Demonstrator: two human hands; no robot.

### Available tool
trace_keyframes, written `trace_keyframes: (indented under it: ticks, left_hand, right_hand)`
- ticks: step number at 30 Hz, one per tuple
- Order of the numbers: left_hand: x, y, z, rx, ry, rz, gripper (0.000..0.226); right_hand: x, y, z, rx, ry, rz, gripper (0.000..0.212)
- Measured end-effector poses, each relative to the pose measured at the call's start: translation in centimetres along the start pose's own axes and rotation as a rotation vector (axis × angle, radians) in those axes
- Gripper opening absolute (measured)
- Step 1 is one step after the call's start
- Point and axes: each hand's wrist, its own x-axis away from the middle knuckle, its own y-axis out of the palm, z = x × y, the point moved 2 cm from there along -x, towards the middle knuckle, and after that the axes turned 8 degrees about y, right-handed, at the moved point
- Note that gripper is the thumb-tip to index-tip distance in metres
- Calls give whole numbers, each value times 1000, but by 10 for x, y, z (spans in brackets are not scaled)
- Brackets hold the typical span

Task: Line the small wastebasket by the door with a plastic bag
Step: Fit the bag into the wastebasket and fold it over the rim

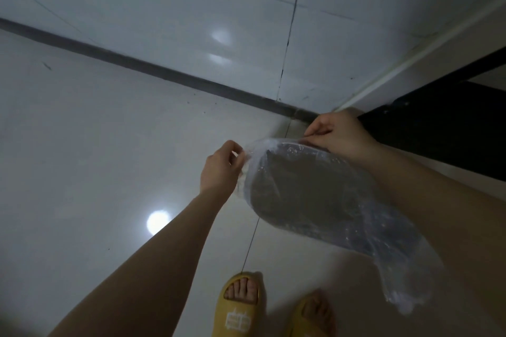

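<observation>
A clear, crinkled plastic bag [397, 268] is stretched between my two hands above the floor. My left hand [221, 167] pinches its edge on the left. My right hand [336, 136] pinches the far edge, close to the dark doorway. A dark grey rounded shape [315, 199] shows through the plastic; it looks like the small wastebasket, seen from above. I cannot tell whether the bag lies over it or around it. The bag's closed end trails toward the lower right, near my right forearm.
The glossy pale tiled floor [95, 158] meets a tiled wall [191, 8] at a dark baseboard strip [153, 69]. A dark door opening [451, 123] with a white frame lies at the right. My feet in yellow slippers [241, 306] stand at the bottom.
</observation>
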Motion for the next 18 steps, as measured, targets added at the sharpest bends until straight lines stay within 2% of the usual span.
trace_keyframes:
  ticks: [2, 4, 5, 7, 10, 13, 18]
  left_hand:
    - [4, -6, 2, 128, -39, -25, 14]
    - [6, -22, 11, 245, -30, 44, 23]
    - [7, -33, 17, 248, 11, 94, 28]
    - [8, -52, 35, 116, 194, 138, 34]
    - [13, -58, 74, -104, 519, -3, 39]
    - [16, -34, 115, -225, 723, -198, 41]
    - [14, 9, 151, -169, 726, -269, 41]
  right_hand:
    - [5, -4, -2, -9, 32, -40, 26]
    - [15, -10, -6, -77, 41, -61, 30]
    - [21, -15, -7, -117, 32, -21, 33]
    - [40, -28, -4, -132, -58, 162, 40]
    - [79, -36, 12, 14, -229, 416, 37]
    - [107, -29, 39, 103, -154, 478, 38]
    - [121, -15, 65, 168, -101, 609, 41]
